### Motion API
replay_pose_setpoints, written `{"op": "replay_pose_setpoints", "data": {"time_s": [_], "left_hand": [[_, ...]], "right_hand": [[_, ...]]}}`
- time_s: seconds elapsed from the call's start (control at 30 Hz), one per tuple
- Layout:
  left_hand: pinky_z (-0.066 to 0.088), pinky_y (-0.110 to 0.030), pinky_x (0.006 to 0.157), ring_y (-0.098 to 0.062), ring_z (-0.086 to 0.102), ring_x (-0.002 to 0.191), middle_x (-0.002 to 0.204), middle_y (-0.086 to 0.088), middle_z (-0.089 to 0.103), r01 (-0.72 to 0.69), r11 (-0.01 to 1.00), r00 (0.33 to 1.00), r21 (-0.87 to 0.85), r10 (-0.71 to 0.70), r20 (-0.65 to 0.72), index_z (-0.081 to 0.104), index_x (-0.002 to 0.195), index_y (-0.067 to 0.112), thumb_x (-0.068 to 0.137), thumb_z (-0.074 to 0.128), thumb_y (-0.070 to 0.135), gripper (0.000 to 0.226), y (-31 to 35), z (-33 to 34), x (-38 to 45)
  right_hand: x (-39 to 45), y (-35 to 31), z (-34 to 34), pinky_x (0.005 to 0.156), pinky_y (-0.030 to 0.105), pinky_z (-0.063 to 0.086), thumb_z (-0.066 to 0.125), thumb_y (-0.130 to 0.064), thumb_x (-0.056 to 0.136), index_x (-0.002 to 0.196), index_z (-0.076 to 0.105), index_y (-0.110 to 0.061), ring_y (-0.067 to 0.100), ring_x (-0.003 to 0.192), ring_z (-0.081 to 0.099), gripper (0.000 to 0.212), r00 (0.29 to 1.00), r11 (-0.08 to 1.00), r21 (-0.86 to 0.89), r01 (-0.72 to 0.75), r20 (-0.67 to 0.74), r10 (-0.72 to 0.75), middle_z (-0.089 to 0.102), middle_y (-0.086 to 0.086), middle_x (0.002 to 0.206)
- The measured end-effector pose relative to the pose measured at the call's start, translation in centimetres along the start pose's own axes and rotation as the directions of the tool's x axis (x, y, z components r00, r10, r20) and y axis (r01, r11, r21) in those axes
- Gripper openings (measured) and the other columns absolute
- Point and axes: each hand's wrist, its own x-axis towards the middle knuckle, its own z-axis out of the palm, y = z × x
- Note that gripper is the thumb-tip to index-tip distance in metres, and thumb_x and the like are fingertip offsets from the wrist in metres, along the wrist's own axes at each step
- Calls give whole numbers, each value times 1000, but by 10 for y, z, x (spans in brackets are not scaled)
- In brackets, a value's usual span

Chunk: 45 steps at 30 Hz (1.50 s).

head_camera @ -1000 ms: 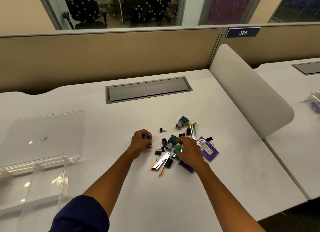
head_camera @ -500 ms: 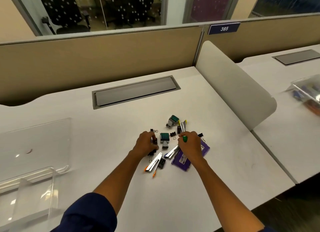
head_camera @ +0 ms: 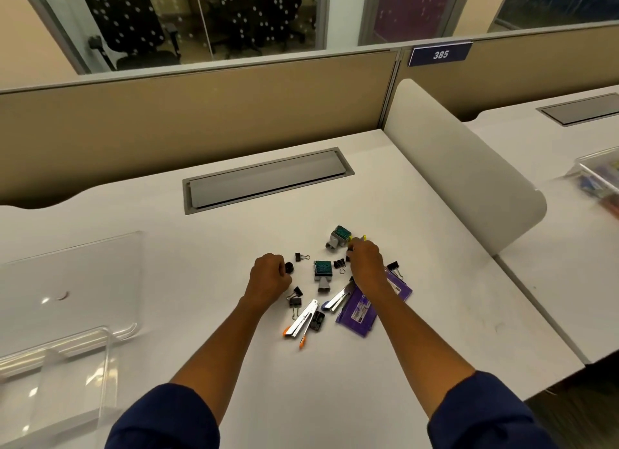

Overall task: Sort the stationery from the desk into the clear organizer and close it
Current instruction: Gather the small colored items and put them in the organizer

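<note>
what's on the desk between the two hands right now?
Head view: between the left hand and right hand lie a small black binder clip, a green-topped grey stamp and a cluster of black binder clips.

**Stationery scattered on the desk; clear organizer open**

Clear organizer (head_camera: 57,375): transparent, its lid (head_camera: 67,281) lying flat open behind it, well to the left of the left hand (head_camera: 269,277). Between the hands: a green-topped stamp (head_camera: 323,271) and small black binder clips (head_camera: 301,257). A second stamp (head_camera: 339,237) lies just beyond the right hand (head_camera: 366,264). Nearer the person: an orange-tipped stapler (head_camera: 301,323), a second stapler (head_camera: 338,298) and a purple packet (head_camera: 360,309), partly under the right wrist.
</note>
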Motion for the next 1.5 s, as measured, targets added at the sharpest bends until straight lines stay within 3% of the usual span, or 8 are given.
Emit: {"op": "replay_pose_setpoints", "data": {"time_s": [0.17,0.33,0.5,0.73,0.8,1.0,1.17,1.5], "left_hand": [[39,-24,58,-16,49,64,68,-3,57,107,961,992,-256,-121,-39,58,66,8,71,71,1,15,-4,4,-1],[43,-29,58,-20,50,63,73,-9,59,349,557,929,-753,-312,199,64,83,6,82,65,-2,8,1,0,-7],[48,-31,65,-23,54,72,93,-15,57,474,102,850,-874,-310,425,61,116,5,86,54,-4,32,8,-2,-21],[52,-37,82,-28,57,82,86,-17,53,474,-212,819,-855,-250,516,59,99,-1,87,46,0,18,21,5,-51],[53,-37,79,-28,57,78,83,-17,54,465,-223,808,-857,-288,514,58,88,0,86,56,2,3,24,7,-58],[52,-33,58,-26,57,61,69,-17,58,404,-129,836,-906,-350,423,58,78,0,81,65,-2,8,17,2,-78],[52,-28,51,-21,60,57,69,-15,60,443,63,833,-894,-398,385,64,78,0,81,69,-3,7,-2,-4,-98],[55,-35,59,-29,59,68,77,-19,58,511,-113,766,-852,-391,511,58,96,-3,93,61,29,32,-17,-15,-135]], "right_hand": [[3,-10,9,71,33,50,55,2,93,114,56,-4,29,93,65,23,996,992,-110,61,70,-53,63,18,105],[2,-3,5,74,32,52,61,-6,91,103,61,-5,22,86,57,12,996,949,304,-82,2,86,62,11,101],[3,7,-21,53,27,45,58,-12,94,112,64,-11,17,60,51,19,882,415,804,-426,267,389,63,10,86],[-54,-16,-9,67,32,54,55,-6,90,97,59,-1,23,73,56,10,817,-269,864,-425,494,297,52,15,87],[-73,-28,0,57,28,55,64,-9,88,91,60,-3,20,67,58,8,828,-171,880,-442,474,299,58,13,81],[-121,-27,27,77,24,49,70,-20,87,100,73,-14,15,92,63,14,989,853,501,-146,87,118,72,3,104],[-146,-10,33,79,28,51,68,-19,87,125,63,-21,17,92,62,39,986,971,232,-57,165,19,67,0,101],[-150,-21,41,84,33,51,65,-27,91,120,65,-17,26,109,61,30,999,999,37,-20,46,19,64,7,118]]}}
